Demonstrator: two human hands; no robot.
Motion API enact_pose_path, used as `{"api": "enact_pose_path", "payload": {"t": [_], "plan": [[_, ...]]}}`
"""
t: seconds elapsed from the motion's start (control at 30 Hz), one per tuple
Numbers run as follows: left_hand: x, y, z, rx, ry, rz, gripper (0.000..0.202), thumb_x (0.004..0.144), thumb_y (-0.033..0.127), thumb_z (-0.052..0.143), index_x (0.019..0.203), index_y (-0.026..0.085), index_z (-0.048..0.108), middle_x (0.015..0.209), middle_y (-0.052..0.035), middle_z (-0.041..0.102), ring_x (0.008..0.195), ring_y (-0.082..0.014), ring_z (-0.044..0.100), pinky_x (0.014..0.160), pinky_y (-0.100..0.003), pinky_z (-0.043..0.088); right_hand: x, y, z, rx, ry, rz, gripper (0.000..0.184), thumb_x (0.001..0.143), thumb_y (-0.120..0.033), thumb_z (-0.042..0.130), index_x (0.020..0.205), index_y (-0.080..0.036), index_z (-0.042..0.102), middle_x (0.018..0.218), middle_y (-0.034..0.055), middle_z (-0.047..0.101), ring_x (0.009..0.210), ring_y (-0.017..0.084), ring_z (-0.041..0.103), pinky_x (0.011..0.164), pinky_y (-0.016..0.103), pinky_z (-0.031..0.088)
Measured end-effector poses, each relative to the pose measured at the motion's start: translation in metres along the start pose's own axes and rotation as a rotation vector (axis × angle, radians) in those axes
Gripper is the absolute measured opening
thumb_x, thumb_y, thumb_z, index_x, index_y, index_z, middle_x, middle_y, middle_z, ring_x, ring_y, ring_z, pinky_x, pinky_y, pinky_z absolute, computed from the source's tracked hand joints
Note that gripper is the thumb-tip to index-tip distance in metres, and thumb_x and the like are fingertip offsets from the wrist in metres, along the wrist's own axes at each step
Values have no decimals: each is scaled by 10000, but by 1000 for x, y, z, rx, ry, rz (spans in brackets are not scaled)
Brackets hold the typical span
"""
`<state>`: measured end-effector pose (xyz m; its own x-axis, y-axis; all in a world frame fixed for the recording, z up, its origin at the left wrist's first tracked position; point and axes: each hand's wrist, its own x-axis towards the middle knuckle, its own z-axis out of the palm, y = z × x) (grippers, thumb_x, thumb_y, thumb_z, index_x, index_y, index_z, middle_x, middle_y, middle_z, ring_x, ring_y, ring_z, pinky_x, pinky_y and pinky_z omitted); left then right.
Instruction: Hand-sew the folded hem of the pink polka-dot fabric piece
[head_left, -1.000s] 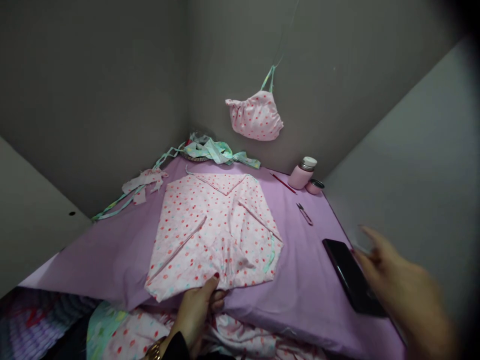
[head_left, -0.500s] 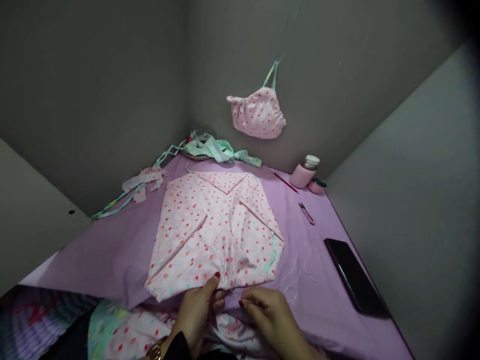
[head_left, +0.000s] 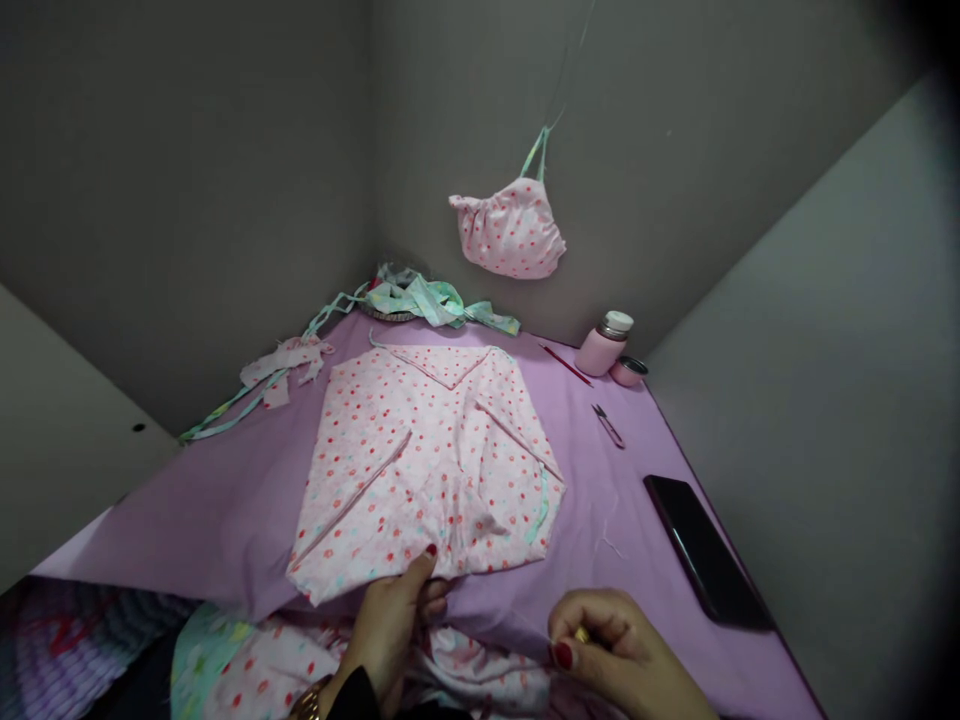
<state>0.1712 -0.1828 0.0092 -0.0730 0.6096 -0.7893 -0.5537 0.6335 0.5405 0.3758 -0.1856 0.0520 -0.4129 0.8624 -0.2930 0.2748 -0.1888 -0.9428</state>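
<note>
Two hands work at the table's near edge: the left hand [head_left: 394, 625] pinches the dotted pink fabric [head_left: 427, 460] by its near hem, the right hand [head_left: 615, 650] curls closed on something small, seemingly a needle. The cloth looks light and limp, best held at its edges. No readable writing shows, even on the phone [head_left: 705, 550] at the right edge.

– What's the surface?
– A table [head_left: 225, 520] under a lilac cloth, set into a grey corner.
– And what lies on it?
– A pink spotted fabric [head_left: 427, 460], folded, in the middle. Behind the fabric, in the corner, a heap of mint strips [head_left: 427, 298]; to its left, pale scraps [head_left: 289, 358].
– To its right?
– A red pencil [head_left: 566, 365], then a pink flask [head_left: 604, 345] with its cap [head_left: 628, 372] beside it. Nearer, small snips [head_left: 607, 425], and nearer again a black phone [head_left: 705, 550] by the table's edge.
</note>
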Motion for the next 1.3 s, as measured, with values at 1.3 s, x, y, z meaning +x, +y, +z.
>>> {"api": "enact_pose_path", "payload": {"t": [1.3], "plan": [[3,-3,3,-208,71,39,140,752,106,626,870,30,614,815,-130,696,633,-134,656,601,-185,528,42,55,-13,-1240,545,-638,334,839,-59,344,937,-144,652,693,63,592,644,152,560,585,234,422]]}}
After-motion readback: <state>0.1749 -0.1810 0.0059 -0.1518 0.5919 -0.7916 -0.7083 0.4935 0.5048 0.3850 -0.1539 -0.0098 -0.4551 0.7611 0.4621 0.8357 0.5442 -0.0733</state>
